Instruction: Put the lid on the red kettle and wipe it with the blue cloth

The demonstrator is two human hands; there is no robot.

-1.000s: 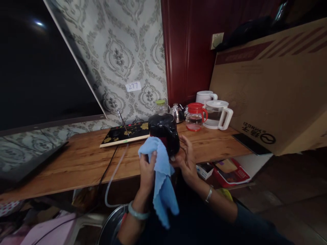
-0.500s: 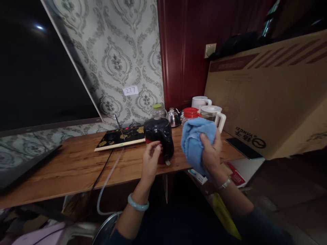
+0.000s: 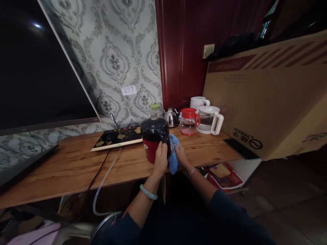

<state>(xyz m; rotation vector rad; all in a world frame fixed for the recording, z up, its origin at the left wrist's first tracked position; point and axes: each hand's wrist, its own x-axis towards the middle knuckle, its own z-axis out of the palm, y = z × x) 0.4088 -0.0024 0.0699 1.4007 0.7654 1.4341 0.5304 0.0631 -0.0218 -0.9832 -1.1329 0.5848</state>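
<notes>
The left hand (image 3: pixel 160 157) clasped the near side of the red-and-black kettle (image 3: pixel 155 139), steadying it on the wooden table (image 3: pixel 76 166). Just right of that clasp, the right hand (image 3: pixel 181 154) pressed a bunched blue cloth (image 3: pixel 173 153) against the kettle's right flank, fingers closed on the cloth. Beyond the grip stood a steel teapot (image 3: pixel 171 117), a red-lidded jug (image 3: pixel 188 121) and a white-handled jug (image 3: pixel 211 119).

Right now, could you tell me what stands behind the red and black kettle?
Behind the red and black kettle stand a green-lidded jar and a steel teapot, with the black tea tray to its left. The jar's base is hidden by the kettle.
</notes>
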